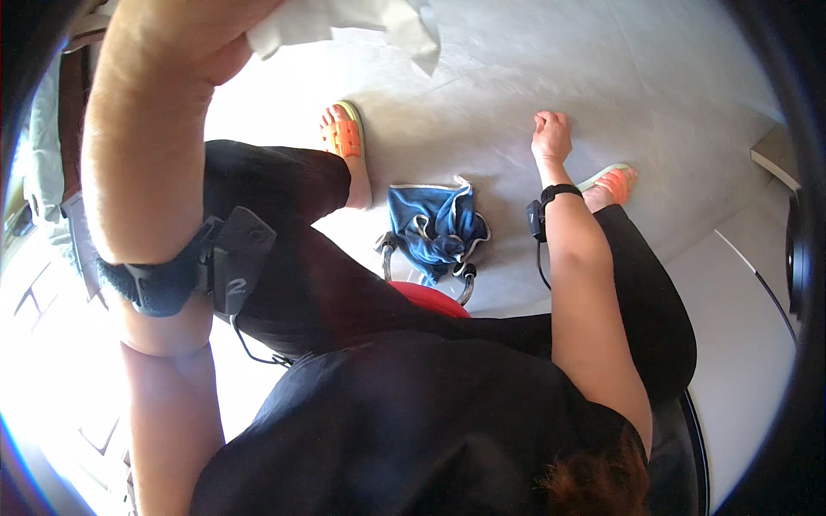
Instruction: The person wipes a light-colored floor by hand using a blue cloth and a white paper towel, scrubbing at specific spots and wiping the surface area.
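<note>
My left arm is raised along the left side, and my left hand [229, 61] is cut off by the top edge. Its fingers are out of view. A pale off-white cloth or sheet [361, 22] hangs beside that hand; whether the fingers grip it is hidden. Lower down at right, my right hand [552, 135] hangs above the floor with curled fingers and nothing visible in it. A crumpled blue cloth [432, 222] with white edging lies between my feet, close to the chrome legs [468, 284] of a red-topped seat [429, 298].
Grey flooring [516, 71] stretches ahead of me. My feet wear orange sandals [342, 138], set wide apart. A pale curved panel [729, 303] and a brownish block [774, 156] stand at right. Light fabric [45, 142] hangs at far left, beside strong glare.
</note>
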{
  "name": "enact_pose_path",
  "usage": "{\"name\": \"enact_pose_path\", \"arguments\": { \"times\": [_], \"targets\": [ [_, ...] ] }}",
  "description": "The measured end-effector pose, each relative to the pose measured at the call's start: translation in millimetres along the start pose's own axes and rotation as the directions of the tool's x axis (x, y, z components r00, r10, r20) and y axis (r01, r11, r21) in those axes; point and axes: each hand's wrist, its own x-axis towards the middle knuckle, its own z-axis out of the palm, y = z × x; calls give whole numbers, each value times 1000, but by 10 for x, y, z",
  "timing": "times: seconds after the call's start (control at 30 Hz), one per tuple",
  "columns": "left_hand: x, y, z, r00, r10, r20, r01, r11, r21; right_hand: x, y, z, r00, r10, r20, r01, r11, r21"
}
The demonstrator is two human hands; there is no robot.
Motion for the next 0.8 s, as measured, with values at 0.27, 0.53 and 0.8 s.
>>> {"name": "enact_pose_path", "arguments": {
  "times": [0.27,0.53,0.8],
  "targets": [
    [102,3,-94,942,-229,244,273,947,-168,27,-129,-160,981,185,58,-185,983,-9],
    [129,-252,-101,934,43,356,143,866,-479,-9,-162,-651,986,105,130,-127,976,178],
    [-50,-281,-228,967,44,252,68,906,-419,-159,-204,-276,980,137,144,-143,989,27]
  ]
}}
